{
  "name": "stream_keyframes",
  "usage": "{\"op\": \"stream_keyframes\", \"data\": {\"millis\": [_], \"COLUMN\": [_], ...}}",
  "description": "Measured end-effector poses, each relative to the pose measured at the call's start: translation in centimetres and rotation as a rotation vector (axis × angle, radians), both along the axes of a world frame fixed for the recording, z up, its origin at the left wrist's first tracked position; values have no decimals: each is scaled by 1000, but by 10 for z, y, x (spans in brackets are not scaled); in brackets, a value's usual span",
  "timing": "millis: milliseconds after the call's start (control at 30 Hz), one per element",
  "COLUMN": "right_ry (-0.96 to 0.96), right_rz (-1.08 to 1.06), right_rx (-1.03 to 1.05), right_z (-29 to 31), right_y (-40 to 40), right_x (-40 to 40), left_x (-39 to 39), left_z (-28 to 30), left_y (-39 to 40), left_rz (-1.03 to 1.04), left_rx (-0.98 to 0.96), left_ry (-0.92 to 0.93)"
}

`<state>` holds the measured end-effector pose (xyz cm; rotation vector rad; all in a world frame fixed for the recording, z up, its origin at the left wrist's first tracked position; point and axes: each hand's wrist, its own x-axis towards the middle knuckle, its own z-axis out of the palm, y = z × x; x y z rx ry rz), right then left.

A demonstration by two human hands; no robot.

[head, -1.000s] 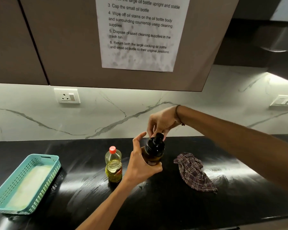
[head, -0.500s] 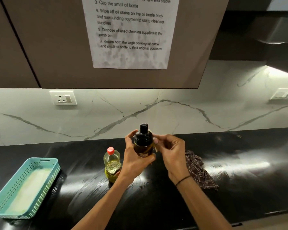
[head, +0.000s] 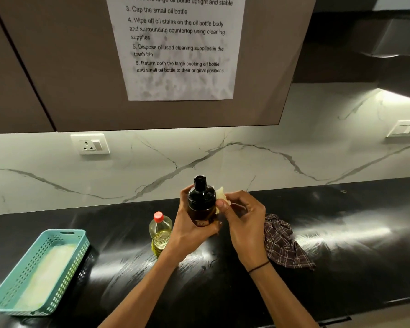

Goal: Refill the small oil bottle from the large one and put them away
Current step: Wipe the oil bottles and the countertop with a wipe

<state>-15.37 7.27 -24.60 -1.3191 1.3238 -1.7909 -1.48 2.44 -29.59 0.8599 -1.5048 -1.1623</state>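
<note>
Head: left hand (head: 189,229) grips small bottle (head: 201,204); right hand (head: 243,217) perhaps pinching tissue (head: 220,194)

The small oil bottle (head: 201,204) is held upright above the surface (head: 341,268) between the hands, left hand (head: 189,230) on its left, right hand (head: 244,221) on its right. The large oil bottle (head: 160,233) stands just left of the left hand. The basket (head: 64,235) lies far left; the cloth (head: 284,245) lies right of the right hand.

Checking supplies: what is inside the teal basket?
The teal basket holds a pale, whitish-yellow flat layer covering its floor. Whatever lies under that layer is hidden.
</note>
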Motion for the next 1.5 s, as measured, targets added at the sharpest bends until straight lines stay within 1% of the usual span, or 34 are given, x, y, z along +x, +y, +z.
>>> {"op": "stream_keyframes", "data": {"millis": [33,100,200,267,333,400,500,567,633,733,867,967,1033,1100,1233,1333,1433,1500], "right_ry": [-59,-111,-102,-91,-50,36,118,150,140,25,-159,-371,-491,-604,-827,-897,-876,-891], "right_rz": [33,58,56,91,101,69,35,-1,-65,-79,-48,46,126,122,42,88,204,243], "right_rx": [2,-19,-22,-18,-16,-13,-71,-124,-132,-56,110,286,388,406,358,384,430,450], "right_z": [-2,-8,-12,-14,-15,-15,-19,-21,-20,-21,-31,-45,-53,-54,-42,-34,-38,-45], "right_y": [-2,-4,-4,-4,-3,2,14,18,13,2,-9,-2,11,22,18,8,12,21], "right_x": [1,3,8,7,6,8,19,27,30,31,31,32,42,52,54,53,53,47], "left_x": [1,2,7,9,10,11,11,11,10,10,11,13,13,10,2,-5,-3,3], "left_z": [1,2,10,14,19,21,25,25,27,27,29,24,23,24,27,30,38,40], "left_y": [-1,-2,-1,0,-1,-3,-6,-8,-8,-8,-8,-10,-11,-11,-5,2,-1,-4], "left_rz": [-21,-51,-67,-78,-99,-111,-28,-4,-5,-14,-31,-55,-49,-41,-57,-68,-46,-35], "left_rx": [-3,-18,-25,-27,-11,27,89,123,143,153,99,48,47,57,54,27,25,14], "left_ry": [-5,-1,65,93,119,154,191,214,209,211,177,147,169,194,231,240,224,207]}}
